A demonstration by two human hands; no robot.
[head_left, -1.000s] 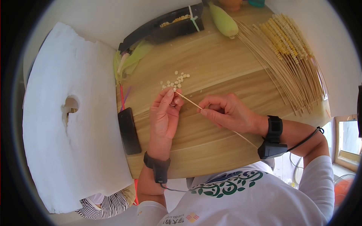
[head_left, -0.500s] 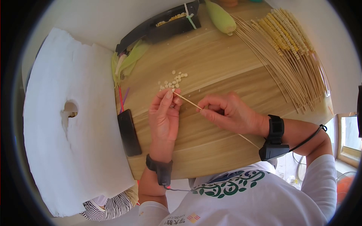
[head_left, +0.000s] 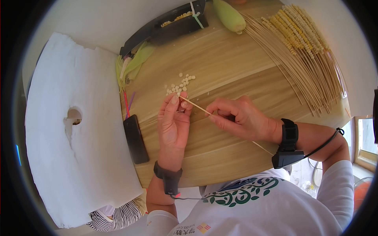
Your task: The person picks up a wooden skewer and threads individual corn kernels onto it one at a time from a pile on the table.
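A thin wooden skewer runs between my hands at a slant, its tail showing again beyond my right wrist. My right hand pinches it with thumb and fingers a short way from the tip. At that tip, the thumb and forefinger of my left hand are closed on a pale corn kernel; the other fingers curl behind it. Just beyond the left fingertips, a small scatter of loose corn kernels lies on the wooden table.
Skewers threaded with kernels lie at the upper right beside bare skewers. An ear of corn in husk is at the back, near a black container of kernels. Husk leaves, a phone and white foam are leftward.
Both hands keep almost the same pose on the skewer and kernel. The whole view has shifted slightly.
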